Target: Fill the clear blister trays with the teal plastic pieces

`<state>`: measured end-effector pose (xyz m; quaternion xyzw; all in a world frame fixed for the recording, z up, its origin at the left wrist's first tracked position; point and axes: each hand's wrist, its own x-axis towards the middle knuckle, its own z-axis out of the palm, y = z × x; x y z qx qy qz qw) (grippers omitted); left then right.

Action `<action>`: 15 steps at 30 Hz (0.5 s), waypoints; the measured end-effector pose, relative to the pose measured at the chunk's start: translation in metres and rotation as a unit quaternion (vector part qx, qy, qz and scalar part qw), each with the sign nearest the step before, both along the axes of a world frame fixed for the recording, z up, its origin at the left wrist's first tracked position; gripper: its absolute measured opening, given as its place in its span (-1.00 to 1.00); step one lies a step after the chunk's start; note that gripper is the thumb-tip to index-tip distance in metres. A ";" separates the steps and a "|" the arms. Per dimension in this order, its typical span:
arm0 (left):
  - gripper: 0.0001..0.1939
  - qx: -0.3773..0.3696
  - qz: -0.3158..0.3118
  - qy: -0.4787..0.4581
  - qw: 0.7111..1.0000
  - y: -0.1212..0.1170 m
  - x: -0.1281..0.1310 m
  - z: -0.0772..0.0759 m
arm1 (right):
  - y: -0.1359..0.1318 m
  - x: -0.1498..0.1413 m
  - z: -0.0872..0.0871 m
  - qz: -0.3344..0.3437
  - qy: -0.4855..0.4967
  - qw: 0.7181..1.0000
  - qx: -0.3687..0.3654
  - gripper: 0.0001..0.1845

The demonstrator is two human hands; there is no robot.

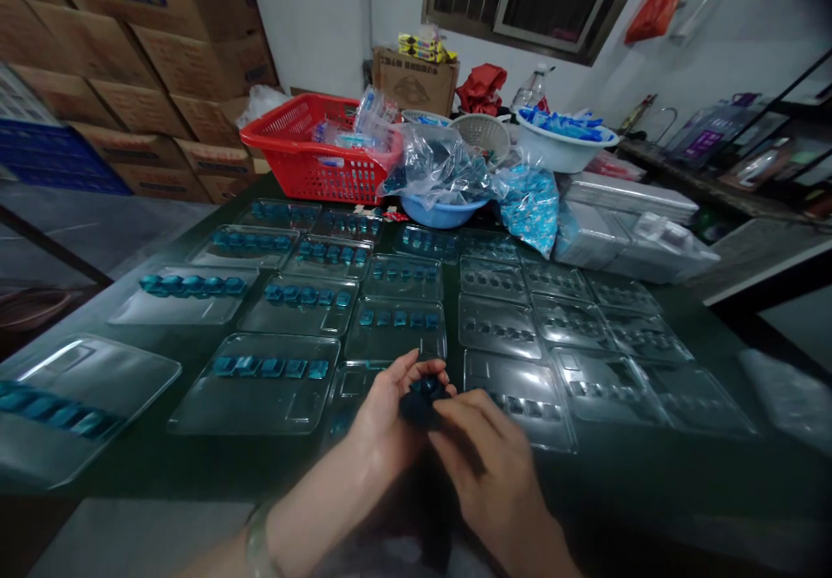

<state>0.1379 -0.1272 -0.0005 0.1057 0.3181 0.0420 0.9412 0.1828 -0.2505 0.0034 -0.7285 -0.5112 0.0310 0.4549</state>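
My left hand is cupped, palm up, around a small cluster of dark blue pieces whose kind I cannot make out. With thumb and fingertips, my right hand pinches at the right edge of that cluster. Just beyond and left of my hands lies a clear plastic tray with a row of blue-green cubes. Another such tray also carries a row of teal pieces. To the right, a transparent tray shows a row of colourless square shapes. My left forearm and wrist cover part of a nearer tray.
Trays cover much of the dark green table. At its far side stand a red basket, a blue basin under plastic bags, a white basin of blue pieces, and wrapped stacks. Cardboard boxes are piled at left.
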 end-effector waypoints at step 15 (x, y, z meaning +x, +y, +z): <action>-0.78 0.527 -0.116 0.038 0.841 -0.005 -0.022 0.016 | 0.003 0.020 0.002 -0.017 0.324 0.946 0.004 -0.97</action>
